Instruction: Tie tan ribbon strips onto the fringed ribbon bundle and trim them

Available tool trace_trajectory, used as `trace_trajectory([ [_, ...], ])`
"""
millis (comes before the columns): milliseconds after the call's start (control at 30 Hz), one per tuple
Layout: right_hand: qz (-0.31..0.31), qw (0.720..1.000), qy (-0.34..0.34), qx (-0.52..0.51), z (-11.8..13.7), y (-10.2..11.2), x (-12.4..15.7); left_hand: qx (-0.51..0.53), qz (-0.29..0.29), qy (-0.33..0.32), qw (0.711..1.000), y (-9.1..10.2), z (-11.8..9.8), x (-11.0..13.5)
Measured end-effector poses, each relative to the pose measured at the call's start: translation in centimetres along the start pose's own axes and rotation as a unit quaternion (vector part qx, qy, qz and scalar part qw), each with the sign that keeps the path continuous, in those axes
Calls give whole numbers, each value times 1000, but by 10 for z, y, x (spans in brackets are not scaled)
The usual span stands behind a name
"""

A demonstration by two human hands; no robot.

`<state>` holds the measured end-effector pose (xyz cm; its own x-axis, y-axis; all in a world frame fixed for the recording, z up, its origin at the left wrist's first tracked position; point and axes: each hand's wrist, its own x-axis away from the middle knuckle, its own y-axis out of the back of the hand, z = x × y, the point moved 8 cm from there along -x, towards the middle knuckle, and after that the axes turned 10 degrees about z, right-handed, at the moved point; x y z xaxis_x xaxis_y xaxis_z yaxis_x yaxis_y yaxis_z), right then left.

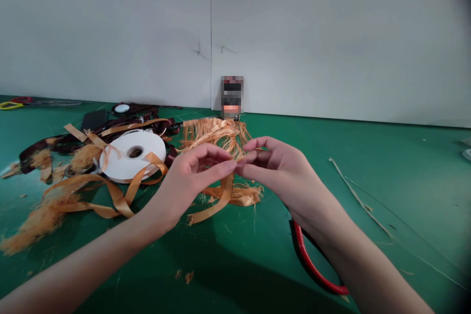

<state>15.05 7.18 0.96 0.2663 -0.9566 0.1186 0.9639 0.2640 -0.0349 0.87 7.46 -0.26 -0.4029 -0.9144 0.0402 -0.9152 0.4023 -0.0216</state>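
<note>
My left hand and my right hand meet above a green mat, fingertips pinched together on a strip of orange ribbon. The strip hangs down from my fingers and curls onto the mat. Behind my hands lies a frayed pile of orange ribbon threads. More shredded orange fibres lie under my hands.
A white ribbon spool sits at the left amid loose orange and dark ribbon. Frayed orange tufts lie at the front left. Red-handled scissors rest under my right forearm. A thin stick lies to the right. A white wall stands behind.
</note>
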Motion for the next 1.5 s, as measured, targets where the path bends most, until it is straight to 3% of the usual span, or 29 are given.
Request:
trace_trajectory([
  [400,31,999,16,-40,5,-9,5,104,29,1,994,-5,3,3],
  [667,-18,999,12,-27,8,2,6,57,-11,13,998,4,7,4],
  [1333,-30,996,61,62,19,8,9,22,-27,21,999,6,6,5],
  [1500,-41,995,57,74,20,8,11,16,-42,-3,999,9,4,6],
])
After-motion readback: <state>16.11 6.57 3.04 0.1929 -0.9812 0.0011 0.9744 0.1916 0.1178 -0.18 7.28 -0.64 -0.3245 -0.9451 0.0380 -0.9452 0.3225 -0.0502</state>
